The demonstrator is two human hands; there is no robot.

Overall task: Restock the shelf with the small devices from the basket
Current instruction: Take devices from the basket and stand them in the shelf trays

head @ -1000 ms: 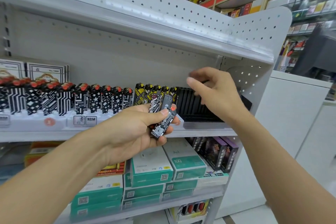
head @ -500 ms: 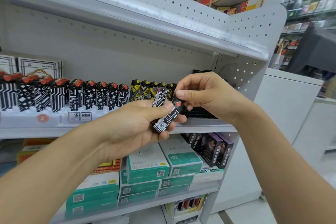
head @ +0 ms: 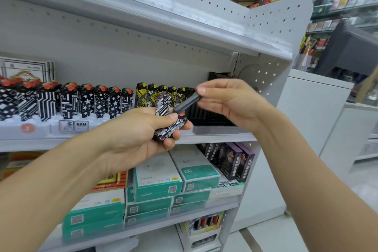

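We see both hands raised in front of a white shop shelf, close together but not touching. The left hand is curled around a small bunch of black-and-white patterned devices, thumb pressed along the top one, whose red cap points to the right; a second one stands up behind the thumb. The right hand pinches a single dark device between thumb and fingertips, holding it tilted just above the left hand's bunch and just in front of the black slotted tray that sits at the right end of the shelf. The dark device is blurred, so we cannot make out its pattern. Left of the tray, a row of yellow-and-black devices stands upright on the shelf, and further left a longer row of black-and-white devices with red caps stands in white display bases. On the shelf below lie stacked teal and white boxes, with dark purple boxes standing to their right. Behind the shelf's perforated side panel, a white bench and blurred shelves of goods fill the right of the view.
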